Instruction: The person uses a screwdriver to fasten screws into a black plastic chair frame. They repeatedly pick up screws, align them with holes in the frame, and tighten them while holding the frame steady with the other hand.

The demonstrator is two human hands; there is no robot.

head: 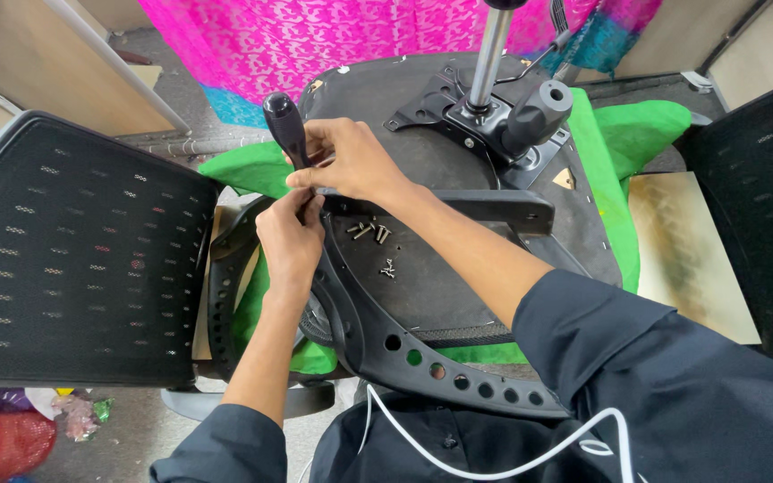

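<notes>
Black armrest bracket point(422, 358) with hole row nearest, lying across upturned seat base point(422, 277). Left hand point(290, 240) fingers pinched at bracket's upper end; what they pinch: cannot tell. Right hand point(351, 161) fingers wrapped round black screwdriver handle point(284, 127). Loose screws point(369, 231) just beside. Beyond: chrome gas-lift column point(490, 54).

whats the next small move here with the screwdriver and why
Probably turn the screwdriver to drive the screw. The right hand grips its black handle, tip down at the armrest bracket on the upturned seat base, while the left hand pinches right at the tip. Loose screws wait beside it.
</notes>
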